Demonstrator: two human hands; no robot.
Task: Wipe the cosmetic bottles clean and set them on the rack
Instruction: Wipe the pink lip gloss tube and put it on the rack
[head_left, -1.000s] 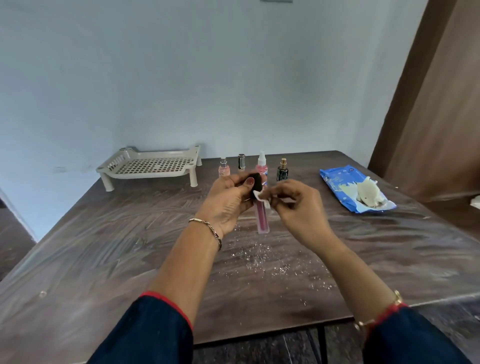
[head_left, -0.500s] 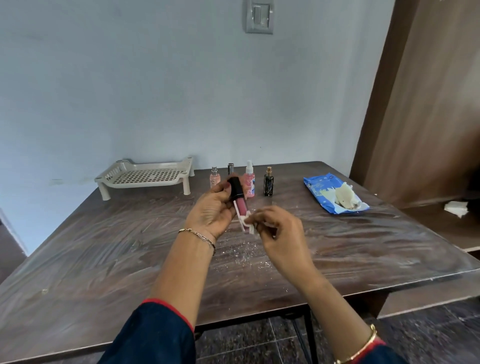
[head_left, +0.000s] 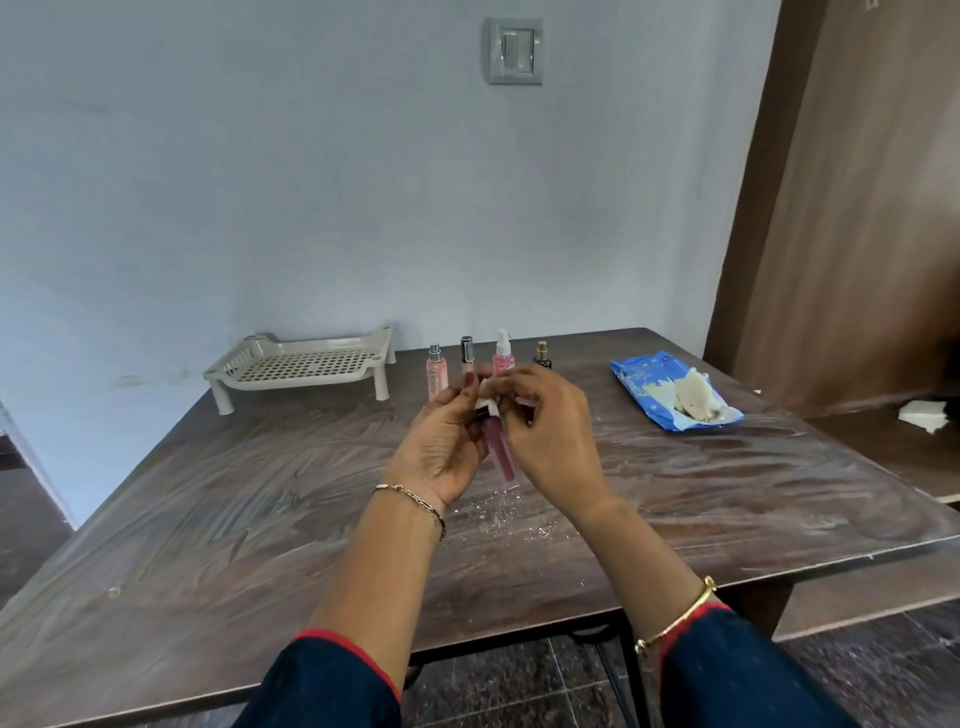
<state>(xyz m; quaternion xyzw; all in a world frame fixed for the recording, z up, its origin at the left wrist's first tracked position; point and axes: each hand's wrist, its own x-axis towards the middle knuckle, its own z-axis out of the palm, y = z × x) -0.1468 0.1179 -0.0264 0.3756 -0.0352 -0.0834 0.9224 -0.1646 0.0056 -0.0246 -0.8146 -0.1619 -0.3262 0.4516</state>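
Note:
Over the middle of the table my left hand (head_left: 441, 447) grips a slim pink lip gloss tube (head_left: 501, 454) by its black cap, the tube pointing down. My right hand (head_left: 550, 436) pinches a small white wipe (head_left: 491, 402) against the cap end. Behind my hands stand a pale pink spray bottle (head_left: 436, 371), a black-capped tube (head_left: 467, 356), a pink pump bottle (head_left: 502, 356) and a dark bottle with a gold cap (head_left: 542, 356). The beige perforated rack (head_left: 306, 364) sits at the back left with nothing on it.
A blue wet-wipe pack (head_left: 660, 389) with a crumpled used wipe (head_left: 693, 397) on it lies at the back right. Glitter specks (head_left: 498, 514) are scattered on the brown table (head_left: 208, 519) under my hands. A wooden cabinet (head_left: 857, 208) stands to the right.
The wipe has moved from the tube's lower end back up to its cap end. The tube now hangs more upright in my left hand. My head has tilted up, showing more wall.

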